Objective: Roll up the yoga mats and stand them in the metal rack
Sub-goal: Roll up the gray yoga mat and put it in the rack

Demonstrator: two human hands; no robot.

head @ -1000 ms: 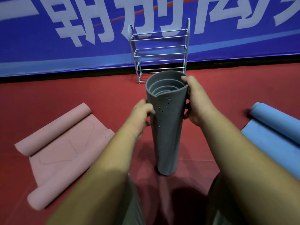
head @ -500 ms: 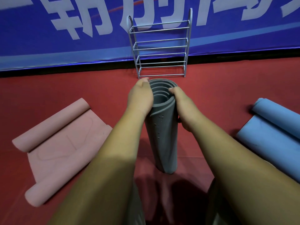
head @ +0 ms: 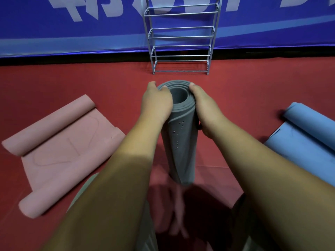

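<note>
i clasp the grey mat (head: 181, 134) near its top with my left hand (head: 156, 104) and right hand (head: 204, 109), standing it on end on the red floor (head: 112, 87) so its coils square up, short of the metal rack (head: 181, 37).

This is looking like a sports hall: a pink yoga mat (head: 59, 151) is lying on red flooring (head: 54, 82), a blue banner (head: 54, 37) hanging behind

- Open red floor (head: 117, 84) between upright grey mat (head: 181, 142) and metal rack (head: 181, 36) at far edge.
- Pink mat (head: 59, 145) left, blue mat (head: 308, 142) right, both well apart from it.
</note>
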